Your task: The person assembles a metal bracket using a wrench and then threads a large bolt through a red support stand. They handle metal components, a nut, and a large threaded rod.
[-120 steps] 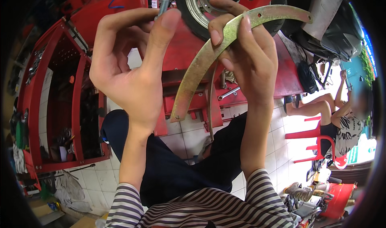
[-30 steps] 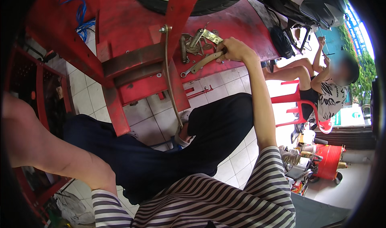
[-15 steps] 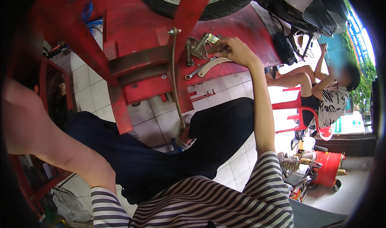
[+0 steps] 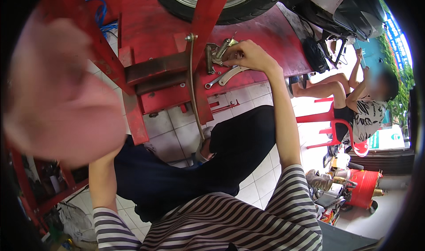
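On the red metal platform (image 4: 172, 30) my right hand (image 4: 250, 55) is lowered over a small heap of metal parts. Its fingers are bent and closed at the tips; what lies between them, if anything, is hidden. Just left of the fingertips are a dull metal cylinder (image 4: 209, 58) and a bolt-like part (image 4: 222, 48). Below the hand lie a ring-ended wrench (image 4: 213, 82) and a flat, curved, pale metal piece (image 4: 231, 75). My left hand (image 4: 66, 87) is raised close to the camera, large and smeared, so its fingers cannot be read.
A red upright frame (image 4: 208, 16) with a thin bent rod (image 4: 192, 83) stands before my legs. Behind is a tyred wheel (image 4: 248, 7). To the right, a person sits on a red chair (image 4: 318, 118) near a red drum (image 4: 363, 187). Blue hose (image 4: 102, 19) hangs at left.
My left hand has swung up into view at the left, close to the camera. My right hand has shifted slightly left and down over the metal parts.
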Available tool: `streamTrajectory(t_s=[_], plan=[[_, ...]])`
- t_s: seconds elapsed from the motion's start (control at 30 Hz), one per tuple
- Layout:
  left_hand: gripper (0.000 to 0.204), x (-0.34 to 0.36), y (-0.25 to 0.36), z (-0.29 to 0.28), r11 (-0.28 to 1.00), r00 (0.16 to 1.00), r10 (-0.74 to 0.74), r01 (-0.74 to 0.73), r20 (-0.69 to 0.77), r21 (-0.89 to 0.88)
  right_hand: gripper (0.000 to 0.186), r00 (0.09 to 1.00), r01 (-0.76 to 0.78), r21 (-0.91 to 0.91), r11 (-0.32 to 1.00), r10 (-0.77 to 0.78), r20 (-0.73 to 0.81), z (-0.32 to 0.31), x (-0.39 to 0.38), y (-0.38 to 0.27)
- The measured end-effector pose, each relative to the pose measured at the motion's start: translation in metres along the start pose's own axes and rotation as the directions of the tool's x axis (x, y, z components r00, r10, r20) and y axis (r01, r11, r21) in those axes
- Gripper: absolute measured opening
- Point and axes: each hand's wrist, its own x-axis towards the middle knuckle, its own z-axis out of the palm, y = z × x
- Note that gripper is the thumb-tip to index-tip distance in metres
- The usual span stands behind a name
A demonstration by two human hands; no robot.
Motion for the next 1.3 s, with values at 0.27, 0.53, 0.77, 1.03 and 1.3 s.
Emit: streamTrajectory(t_s=[0.27, 0.53, 0.77, 1.03, 1.3], plan=[[0.049, -0.073, -0.012, 0.050, 0.944, 0.976, -0.214, 0.218, 0.044, -0.246, 0.034, 0.974, 0.105, -0.070, 0.992, -0.088, 0.210, 0.017, 0.014, -0.036], [0.035, -0.074, -0.001, 0.052, 0.963, 0.989, -0.098, 0.123, 0.111, -0.239, 0.028, 0.977, 0.121, -0.167, 0.979, -0.087, 0.195, 0.026, 0.012, -0.052], [0.046, -0.066, 0.001, 0.038, 0.965, 0.959, -0.178, 0.214, 0.220, -0.151, 0.028, 0.964, 0.108, -0.288, 0.951, -0.030, 0.264, 0.027, 0.011, -0.066], [0.047, -0.067, -0.002, 0.043, 0.981, 0.963, -0.140, 0.166, 0.232, -0.098, 0.029, 0.972, 0.218, -0.221, 0.951, -0.192, 0.132, 0.033, 0.009, -0.054], [0.042, -0.067, 0.000, 0.045, 0.981, 0.940, -0.171, 0.191, 0.296, -0.040, 0.023, 0.993, 0.087, 0.009, 0.996, -0.087, 0.083, 0.023, 0.003, -0.052]])
